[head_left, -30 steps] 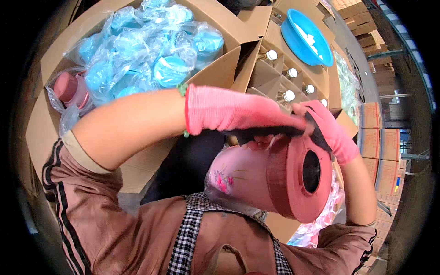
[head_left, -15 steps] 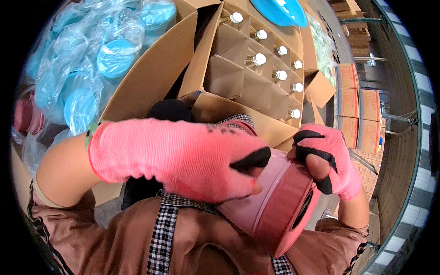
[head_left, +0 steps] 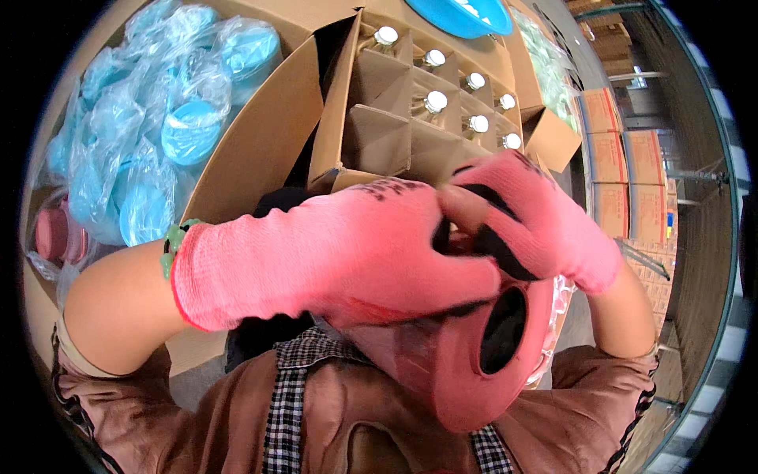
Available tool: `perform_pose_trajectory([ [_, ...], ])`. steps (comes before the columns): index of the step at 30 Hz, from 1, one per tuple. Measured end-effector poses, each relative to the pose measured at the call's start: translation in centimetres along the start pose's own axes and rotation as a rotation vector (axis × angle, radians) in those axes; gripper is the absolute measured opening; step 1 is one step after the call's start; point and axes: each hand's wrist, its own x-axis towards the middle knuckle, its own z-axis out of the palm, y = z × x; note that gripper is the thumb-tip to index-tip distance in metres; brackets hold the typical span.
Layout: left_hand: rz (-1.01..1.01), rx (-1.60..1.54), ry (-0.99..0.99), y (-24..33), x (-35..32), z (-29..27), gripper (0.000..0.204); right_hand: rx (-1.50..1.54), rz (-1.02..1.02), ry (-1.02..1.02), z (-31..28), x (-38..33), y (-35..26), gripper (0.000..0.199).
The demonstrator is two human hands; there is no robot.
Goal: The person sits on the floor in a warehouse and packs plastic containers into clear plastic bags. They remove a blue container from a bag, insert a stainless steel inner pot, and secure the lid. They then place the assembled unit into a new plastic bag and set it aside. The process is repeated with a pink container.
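A pink cylindrical vessel lies tilted against my front, its round dark opening facing right and toward me. Clear plastic film shows at its far right side. My left hand, in a pink glove with black finger parts, reaches across the top of the vessel, thumb and fingers curled. My right hand, gloved alike with a bare fingertip showing, is closed and meets the left fingertips just above the rim. What sits between the fingers is hidden.
Ahead stands a divided cardboard box with several white-capped bottles. Blue vessels in clear bags fill a carton at left, beside another pink vessel. A blue basin is at the far side; stacked cartons stand right.
The vessel has turned so its opening shows more. My right hand has moved left and away from me to meet my left, which has shifted slightly right.
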Motion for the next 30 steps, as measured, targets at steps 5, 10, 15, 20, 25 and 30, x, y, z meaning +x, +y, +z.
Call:
perform_pose_trajectory([
  [5, -0.22, -0.527, -0.023, 0.8, 0.0, -0.5, 0.033, -0.121, 0.011, -0.042, 1.0, 1.1, 1.2, 0.039],
  [10, -0.076, -0.479, 0.195, -2.1, -0.7, 0.5, 0.027, -0.209, 0.137, -0.209, 0.9, 2.9, 0.6, 0.033],
  [15, -0.457, 0.171, 0.238, 2.9, -0.7, -1.8, 0.043, 0.083, 0.076, -0.072, 0.7, 3.4, 3.4, 0.031],
  [20, 0.251, 1.069, 0.061, 7.8, -1.3, -1.9, 0.051, 1.175, 0.125, 0.144, 1.0, -2.4, 7.2, 0.053],
  [25, 0.183, 1.331, -0.212, 7.1, 1.2, 3.8, 0.036, 1.217, 0.088, 0.382, 8.3, -8.6, 7.2, 0.078],
  [30, 0.154, 1.332, -0.056, 5.3, 2.1, 4.2, 0.045, 1.615, -0.082, 0.444, 8.8, -7.6, 5.1, 0.051],
])
